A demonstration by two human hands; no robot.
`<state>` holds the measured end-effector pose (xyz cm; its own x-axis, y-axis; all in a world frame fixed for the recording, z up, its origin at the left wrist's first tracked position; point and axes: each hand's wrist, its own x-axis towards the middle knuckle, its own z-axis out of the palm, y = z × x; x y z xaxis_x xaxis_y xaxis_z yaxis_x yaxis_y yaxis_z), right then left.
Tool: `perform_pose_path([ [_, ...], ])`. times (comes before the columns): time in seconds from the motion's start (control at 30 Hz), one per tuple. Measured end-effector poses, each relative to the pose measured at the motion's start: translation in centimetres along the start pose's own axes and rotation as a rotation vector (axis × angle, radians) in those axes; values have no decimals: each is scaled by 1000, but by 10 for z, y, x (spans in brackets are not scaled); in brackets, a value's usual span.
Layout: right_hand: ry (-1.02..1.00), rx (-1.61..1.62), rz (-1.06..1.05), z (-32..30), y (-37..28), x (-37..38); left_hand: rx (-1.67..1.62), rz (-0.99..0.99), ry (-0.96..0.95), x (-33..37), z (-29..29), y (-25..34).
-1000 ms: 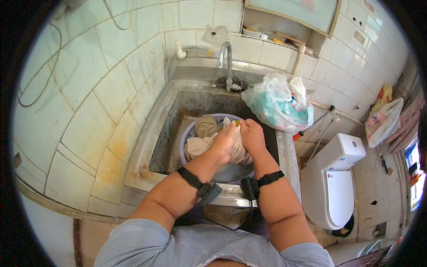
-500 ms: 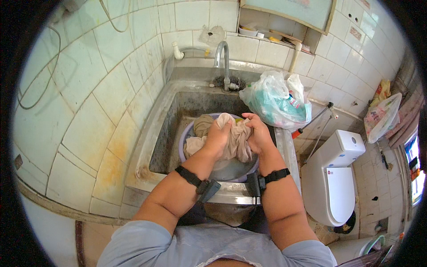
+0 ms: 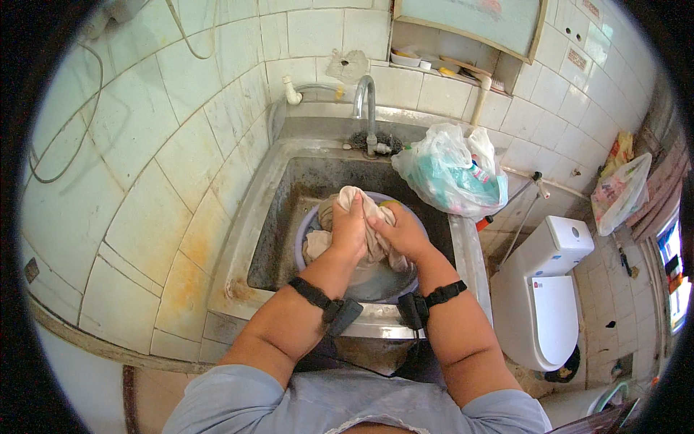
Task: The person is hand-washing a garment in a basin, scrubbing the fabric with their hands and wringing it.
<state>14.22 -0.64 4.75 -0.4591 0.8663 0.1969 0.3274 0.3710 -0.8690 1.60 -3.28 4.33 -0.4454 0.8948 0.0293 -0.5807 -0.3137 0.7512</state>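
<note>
Fingers of the left hand point(image 3: 349, 231) are wrapping a bunched beige cloth point(image 3: 379, 248), the thumb lying upright along it, while the right hand point(image 3: 406, 233) is gripping the same cloth from the right. The right thumb is pressing leftward over the folds; its other fingers are mostly hiding, so I can't tell how tightly they are curling.

That right hand is now showing its back instead of the open palm it was turning up a moment ago, which is leaving the cloth bunched more closely between both hands. The cloth is hanging over the purple basin point(image 3: 298, 246), though I can't tell whether its lower folds are touching the water point(image 3: 379, 283). More cloth point(image 3: 316, 246) is lying at the basin's left. The basin is sitting in the metal sink point(image 3: 471, 253), with a tap point(image 3: 371, 116) standing at the far side and a plastic bag point(image 3: 450, 177) resting at the far right.
</note>
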Motion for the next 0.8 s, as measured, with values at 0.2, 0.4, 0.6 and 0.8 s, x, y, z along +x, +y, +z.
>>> perform_pose_path([
  [0.2,73,-96,-184,6,-25,-11,64,-44,25,4,-7,-13],
  [0.4,301,-186,60,2,5,11,-8,-331,-250,4,-10,-46],
  [0.6,322,-98,81,2,10,10,132,-392,-143,-3,-1,-28],
  [0.8,181,-234,-81,15,-33,-8,-154,-547,-182,5,-16,-31],
])
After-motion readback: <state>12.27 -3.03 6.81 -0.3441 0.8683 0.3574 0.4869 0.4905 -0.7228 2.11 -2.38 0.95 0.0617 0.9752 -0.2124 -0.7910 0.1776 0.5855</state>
